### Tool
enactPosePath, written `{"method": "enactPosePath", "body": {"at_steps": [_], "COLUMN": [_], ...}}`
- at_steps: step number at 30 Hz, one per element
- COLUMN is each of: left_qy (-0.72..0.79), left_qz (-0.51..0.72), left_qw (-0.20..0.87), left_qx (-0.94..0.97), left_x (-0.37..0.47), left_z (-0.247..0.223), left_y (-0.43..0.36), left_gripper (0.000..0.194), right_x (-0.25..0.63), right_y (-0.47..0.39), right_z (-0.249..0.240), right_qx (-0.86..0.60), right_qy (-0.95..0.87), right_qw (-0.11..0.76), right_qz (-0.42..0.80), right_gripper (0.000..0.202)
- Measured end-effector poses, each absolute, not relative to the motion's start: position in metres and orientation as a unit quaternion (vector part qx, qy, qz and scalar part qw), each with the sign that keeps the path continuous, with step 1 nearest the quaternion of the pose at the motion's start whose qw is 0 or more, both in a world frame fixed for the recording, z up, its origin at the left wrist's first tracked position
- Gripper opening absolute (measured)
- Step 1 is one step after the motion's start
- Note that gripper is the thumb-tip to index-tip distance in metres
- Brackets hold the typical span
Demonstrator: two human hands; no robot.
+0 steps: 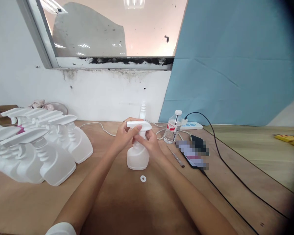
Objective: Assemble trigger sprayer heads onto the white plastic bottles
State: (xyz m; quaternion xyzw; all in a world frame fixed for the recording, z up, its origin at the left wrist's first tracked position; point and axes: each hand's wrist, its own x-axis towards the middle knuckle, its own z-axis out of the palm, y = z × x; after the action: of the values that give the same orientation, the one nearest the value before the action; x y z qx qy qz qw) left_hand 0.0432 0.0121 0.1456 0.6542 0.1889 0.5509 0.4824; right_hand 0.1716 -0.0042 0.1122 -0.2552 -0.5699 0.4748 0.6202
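Observation:
A white spray bottle (138, 159) stands upright on the wooden table in front of me, its trigger head (140, 125) on top with the nozzle pointing left. My left hand (127, 133) is closed around the nozzle side of the head, thumb on its side. Around the neck, my right hand (149, 142) has its fingers wrapped just under the head. Parts of the neck and trigger are hidden by my fingers. A small white ring washer (143, 178) lies flat on the table just in front of the bottle.
Several white spray bottles (56, 163) stand grouped at the left. Behind my hands is a white ribbed piece (143, 111). To the right are a water bottle (171, 129), a pen-like tool (176, 157), a phone (192, 155) with a cable, and a power strip (193, 125).

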Motion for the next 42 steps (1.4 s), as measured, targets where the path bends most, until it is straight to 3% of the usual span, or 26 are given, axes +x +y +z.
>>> {"method": "enactPosePath", "body": {"at_steps": [21, 27, 42], "left_qy": [0.193, 0.178, 0.177], "left_qz": [0.552, 0.547, 0.564], "left_qw": [0.471, 0.479, 0.483], "left_qx": [0.661, 0.663, 0.646], "left_x": [0.039, 0.040, 0.043], "left_z": [0.143, 0.141, 0.134], "left_y": [0.012, 0.014, 0.017], "left_gripper": [0.038, 0.037, 0.037], "right_x": [0.167, 0.169, 0.166], "right_y": [-0.005, -0.007, -0.004], "right_z": [0.110, 0.110, 0.107], "right_qx": [-0.279, -0.221, -0.249], "right_qy": [-0.574, -0.579, -0.598], "right_qw": [0.613, 0.605, 0.630], "right_qz": [0.466, 0.500, 0.428], "right_gripper": [0.051, 0.037, 0.035]}}
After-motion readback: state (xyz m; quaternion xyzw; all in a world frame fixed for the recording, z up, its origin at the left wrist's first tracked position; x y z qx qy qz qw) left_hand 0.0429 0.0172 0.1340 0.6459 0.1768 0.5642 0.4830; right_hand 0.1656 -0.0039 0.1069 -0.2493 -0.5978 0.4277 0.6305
